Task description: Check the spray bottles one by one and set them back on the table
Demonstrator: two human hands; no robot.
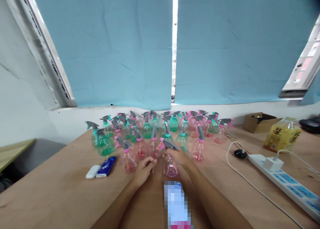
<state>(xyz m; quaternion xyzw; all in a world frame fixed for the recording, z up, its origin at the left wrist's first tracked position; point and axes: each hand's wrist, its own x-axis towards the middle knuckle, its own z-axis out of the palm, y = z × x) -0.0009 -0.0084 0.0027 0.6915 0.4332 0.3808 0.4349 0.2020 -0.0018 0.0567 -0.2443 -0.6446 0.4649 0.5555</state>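
Note:
My right hand (177,155) is closed around the neck of a clear pink spray bottle (171,169), just under its grey trigger head with a pink trigger. This bottle stands upright on the table, in front of the others. To its left, my left hand (144,170) is curled with thumb and forefinger close together; whether anything is between them is hidden. Another pink spray bottle (128,163) stands just left of that hand. Behind both hands are several more spray bottles, among them a green one (105,146) and a pink one (199,151).
A phone (177,202) with a blurred-out screen lies between my forearms. At left are a white case (92,171) and a blue packet (106,166). To the right are a power strip (282,182) with a cable, a black disc (240,153), a yellow-labelled jug (282,135) and a cardboard box (260,123).

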